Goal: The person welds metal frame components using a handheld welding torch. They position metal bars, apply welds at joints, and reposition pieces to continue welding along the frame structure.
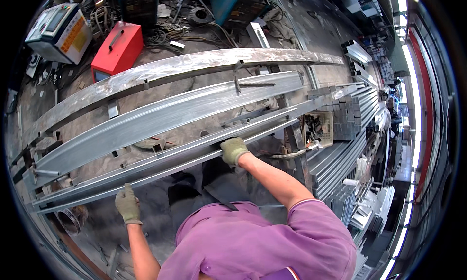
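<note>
Head: metal channel (170, 161) at gloved hands (234, 151) (128, 206)

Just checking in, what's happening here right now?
A person in a purple shirt is handling a long metal channel with gloved hands. The right hand lies over its near edge; the left hand is at that edge, farther left. Beyond the channel lie a wide metal length and, farther off, a long beam.

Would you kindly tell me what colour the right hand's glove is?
The glove is olive green, as the head view shows.
</note>
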Available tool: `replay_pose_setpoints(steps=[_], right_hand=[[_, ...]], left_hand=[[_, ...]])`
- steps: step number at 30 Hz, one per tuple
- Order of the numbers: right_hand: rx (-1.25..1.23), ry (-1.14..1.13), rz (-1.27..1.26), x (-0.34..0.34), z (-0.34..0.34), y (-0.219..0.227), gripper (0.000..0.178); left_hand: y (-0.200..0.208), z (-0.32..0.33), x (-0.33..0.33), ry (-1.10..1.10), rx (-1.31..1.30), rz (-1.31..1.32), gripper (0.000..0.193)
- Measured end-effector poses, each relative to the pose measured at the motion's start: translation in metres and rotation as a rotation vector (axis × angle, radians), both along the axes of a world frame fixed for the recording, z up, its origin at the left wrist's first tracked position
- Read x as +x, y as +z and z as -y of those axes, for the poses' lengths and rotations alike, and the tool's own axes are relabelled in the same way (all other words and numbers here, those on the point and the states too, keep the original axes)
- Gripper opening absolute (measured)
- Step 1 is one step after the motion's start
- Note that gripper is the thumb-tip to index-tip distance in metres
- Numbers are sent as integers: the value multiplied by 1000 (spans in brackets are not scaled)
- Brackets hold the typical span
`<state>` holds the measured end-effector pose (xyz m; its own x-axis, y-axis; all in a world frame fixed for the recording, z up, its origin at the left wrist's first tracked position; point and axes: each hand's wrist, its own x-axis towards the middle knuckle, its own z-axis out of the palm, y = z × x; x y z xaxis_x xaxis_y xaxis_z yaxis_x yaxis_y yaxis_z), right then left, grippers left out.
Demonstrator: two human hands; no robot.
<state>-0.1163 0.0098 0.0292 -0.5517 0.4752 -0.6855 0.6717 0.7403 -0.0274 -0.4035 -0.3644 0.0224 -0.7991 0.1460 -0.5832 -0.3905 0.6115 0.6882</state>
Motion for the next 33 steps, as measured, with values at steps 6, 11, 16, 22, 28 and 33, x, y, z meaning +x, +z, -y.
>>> replay_pose_setpoints(steps=[6, 11, 16, 22, 28, 33], right_hand=[[-27, 11, -13, -14, -6, 2, 29], [-90, 14, -101, 11, -12, -18, 27], [-107, 36, -219, 61, -63, -3, 24], [-153, -68, -101, 165, -157, -21, 27], [-188, -114, -360, 180, -169, -22, 23], [-225, -47, -361, 182, -170, -43, 43]], left_hand=[[44, -136, 51, -666, 104, -643, 25], [41, -257, 120, -1042, 171, -689, 46], [46, -354, 198, -1238, 82, -673, 58], [39, -476, 301, -1474, -43, -484, 60], [-3, -530, 327, -1590, -73, -372, 55], [13, -558, 346, -1608, -25, -398, 60]])
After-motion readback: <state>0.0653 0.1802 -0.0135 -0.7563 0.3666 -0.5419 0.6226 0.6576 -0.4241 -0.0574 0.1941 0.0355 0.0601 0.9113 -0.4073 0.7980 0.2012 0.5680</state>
